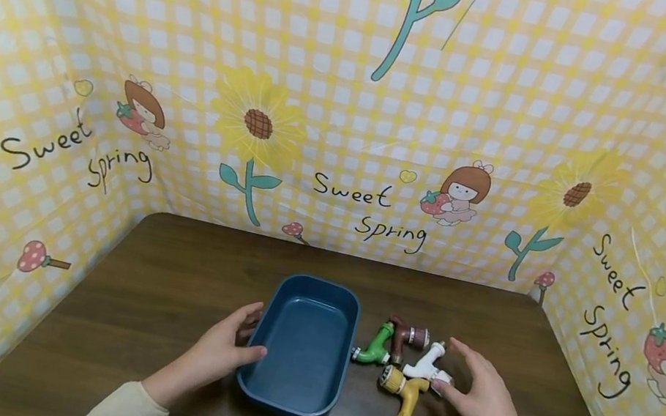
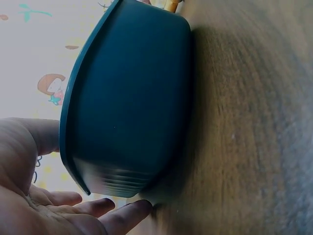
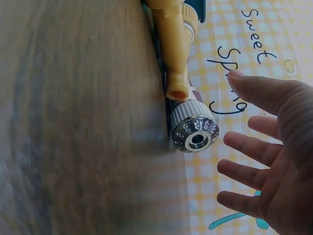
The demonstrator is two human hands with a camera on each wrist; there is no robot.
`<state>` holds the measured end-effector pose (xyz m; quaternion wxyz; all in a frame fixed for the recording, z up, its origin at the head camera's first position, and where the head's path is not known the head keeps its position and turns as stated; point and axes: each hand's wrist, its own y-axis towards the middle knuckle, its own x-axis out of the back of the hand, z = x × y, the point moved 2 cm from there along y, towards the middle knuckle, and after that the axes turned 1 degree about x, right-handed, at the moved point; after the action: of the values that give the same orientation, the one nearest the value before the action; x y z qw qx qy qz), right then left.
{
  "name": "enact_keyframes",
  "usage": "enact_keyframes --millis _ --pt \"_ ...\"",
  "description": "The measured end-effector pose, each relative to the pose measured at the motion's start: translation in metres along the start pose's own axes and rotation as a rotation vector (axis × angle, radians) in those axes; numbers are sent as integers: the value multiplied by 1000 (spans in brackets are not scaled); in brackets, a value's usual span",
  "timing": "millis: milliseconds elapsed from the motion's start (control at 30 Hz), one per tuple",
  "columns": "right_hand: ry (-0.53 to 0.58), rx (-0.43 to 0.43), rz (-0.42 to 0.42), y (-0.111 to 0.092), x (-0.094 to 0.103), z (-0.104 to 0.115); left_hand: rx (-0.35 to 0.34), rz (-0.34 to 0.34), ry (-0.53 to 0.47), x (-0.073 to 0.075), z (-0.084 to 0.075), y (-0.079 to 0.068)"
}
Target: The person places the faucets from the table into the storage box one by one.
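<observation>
- fingers (image 3: 252, 148) of the right hand (image 1: 483, 398) are spread, thumb well apart from them, and pinch nothing.
- the left hand (image 1: 218, 347) is loose too, fingers parted beside the outer wall of the tub (image 1: 296, 358), thumb over its left rim; whether they touch it, i cannot tell.
- the white tap (image 1: 426, 362) looks light, hard and not fragile; its ridged knob should give good grip, while its smooth body may slip a little.
- best hold is probably across the middle of its body, thumb and fingers on opposite sides.
- the yellow tap (image 1: 410, 396) seems just as stiff; its metal end may make it heavier there.
- the tub looks light and rigid, with smooth walls, so the rim is likely its surest hold.
- the white tap lies on the table (image 1: 159, 281) just left of the right hand, its knob nearest the thumb.
- the yellow tap lies just in front of it, nearer the person; the green tap (image 1: 377, 346) and brown tap (image 1: 398, 342) lie farther from those fingers, towards the tub.
</observation>
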<state>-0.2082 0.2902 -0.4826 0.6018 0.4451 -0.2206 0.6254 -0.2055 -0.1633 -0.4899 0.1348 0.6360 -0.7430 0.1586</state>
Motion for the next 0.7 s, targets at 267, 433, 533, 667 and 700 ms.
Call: enact_keyframes --millis 267,433,533,667,700 --pt "-14 -10 21 -1 -3 -1 14 -9 -10 -2 0 1" --pt "-2 -8 22 -2 -3 -3 -1 -8 5 -3 2 1" --pt "1 -8 22 -1 -4 -4 6 -6 -2 -4 3 1" --pt "5 -7 29 0 -5 -5 16 0 -19 -5 3 1" --pt "5 -7 30 0 -5 -5 14 5 -23 -5 3 1"
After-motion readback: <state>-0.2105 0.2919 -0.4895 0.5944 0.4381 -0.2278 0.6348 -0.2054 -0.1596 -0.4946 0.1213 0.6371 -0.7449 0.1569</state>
